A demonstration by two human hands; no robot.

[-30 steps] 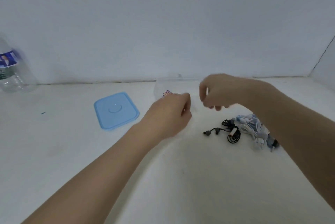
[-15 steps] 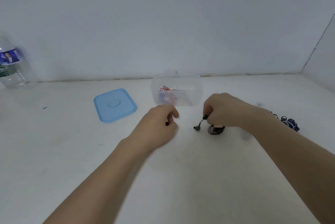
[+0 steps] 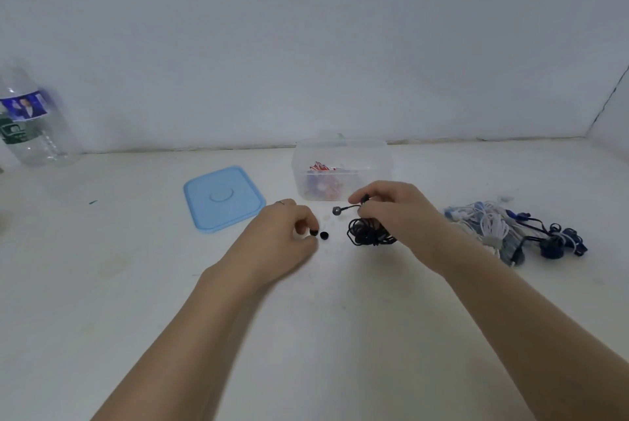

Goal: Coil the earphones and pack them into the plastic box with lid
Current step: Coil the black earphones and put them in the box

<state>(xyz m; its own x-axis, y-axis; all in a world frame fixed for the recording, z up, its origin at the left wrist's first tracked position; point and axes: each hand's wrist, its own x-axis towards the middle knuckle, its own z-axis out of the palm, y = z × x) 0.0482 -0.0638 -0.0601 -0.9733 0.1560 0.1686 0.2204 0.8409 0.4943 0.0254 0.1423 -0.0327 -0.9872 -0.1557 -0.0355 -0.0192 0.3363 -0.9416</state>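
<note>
On the bench (image 3: pixel 102 284), the box (image 3: pixel 342 168) stands at the back by the wall, the lid (image 3: pixel 223 197) flat to its left. A coiled earphone bundle (image 3: pixel 369 235) lies before the box; more earphones (image 3: pixel 510 230) lie heaped to the right. A bottle (image 3: pixel 32 124) stands far left.

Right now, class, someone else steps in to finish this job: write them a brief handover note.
Left hand: pinches a small black ear tip; a second tip lies loose beside it.
Right hand: grips the black earphones, bundled but untidy, one earbud sticking out.
Plastic box: open, one red-and-white set inside. Blue lid lies left of it.
Left: finish the black set, pack the pile on the right, close the lid.
</note>
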